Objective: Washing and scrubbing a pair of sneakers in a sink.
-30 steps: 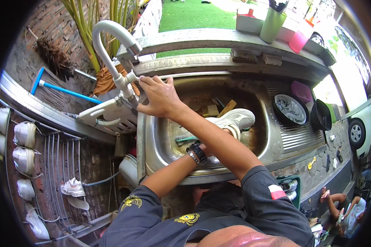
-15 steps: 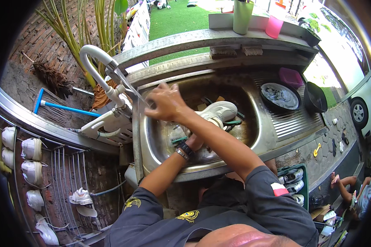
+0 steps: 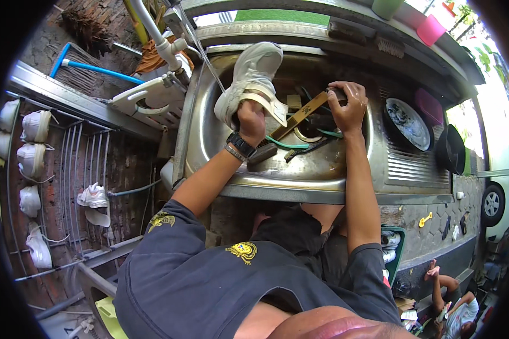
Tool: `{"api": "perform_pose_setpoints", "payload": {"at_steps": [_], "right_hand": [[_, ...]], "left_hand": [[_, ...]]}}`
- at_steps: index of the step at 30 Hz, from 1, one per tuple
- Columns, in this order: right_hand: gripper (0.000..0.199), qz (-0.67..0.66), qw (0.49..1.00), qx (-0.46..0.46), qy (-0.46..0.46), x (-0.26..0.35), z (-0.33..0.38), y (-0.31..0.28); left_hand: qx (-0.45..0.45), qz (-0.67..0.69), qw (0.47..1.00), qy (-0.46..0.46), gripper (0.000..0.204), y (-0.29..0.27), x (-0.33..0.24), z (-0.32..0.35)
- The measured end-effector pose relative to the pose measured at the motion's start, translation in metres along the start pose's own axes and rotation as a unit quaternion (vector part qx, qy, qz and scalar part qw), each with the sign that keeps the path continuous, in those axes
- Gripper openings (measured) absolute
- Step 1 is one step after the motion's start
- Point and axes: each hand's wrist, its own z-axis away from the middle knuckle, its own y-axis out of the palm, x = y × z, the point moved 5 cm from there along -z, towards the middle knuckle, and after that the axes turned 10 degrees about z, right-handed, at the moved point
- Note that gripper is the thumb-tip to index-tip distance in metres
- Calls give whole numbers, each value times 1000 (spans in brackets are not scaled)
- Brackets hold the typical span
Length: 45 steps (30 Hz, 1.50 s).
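A white sneaker [image 3: 249, 79] is raised toe-up over the left side of the steel sink [image 3: 209, 164]. My left hand [image 3: 251, 121] is closed on it at the ankle opening, its fingers partly hidden inside. Beside the shoe, a thin stream of water [image 3: 201, 52] runs from the tap [image 3: 167, 48]. My right hand [image 3: 349, 104], at the sink's right side, grips the end of a long wooden brush [image 3: 306, 114] that slants down to the left. Beneath it in the basin lie a dark brush [image 3: 263, 153] and green-handled tools [image 3: 288, 144].
On the ridged drainboard stand a round basin of sudsy water [image 3: 408, 123], a pink tub [image 3: 428, 106] and a black bowl [image 3: 451, 148]. White shoes [image 3: 37, 125] sit on a wire rack [image 3: 85, 192] at left. Another person [image 3: 461, 313] is at the lower right.
My right hand has gone from beside the tap to the sink's right side and taken hold of the wooden brush. My left hand has lifted the sneaker and turned it toe-up toward the tap.
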Motion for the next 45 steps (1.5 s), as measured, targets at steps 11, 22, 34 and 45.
{"api": "perform_pose_setpoints", "payload": {"at_steps": [11,22,34,45], "right_hand": [[24,-19,969,246,29,19,18,32],[28,-6,942,330,64,25,22,35],[35,-25,922,374,95,18,29,37],[39,-21,901,417,116,14,35,42]], "left_hand": [[-52,106,993,-2,36,-20,-46,-35],[-173,189,960,-113,48,-2,-56,-34],[-147,152,966,-149,58,-9,-45,-31],[-171,172,962,-122,59,-10,-63,-45]]}}
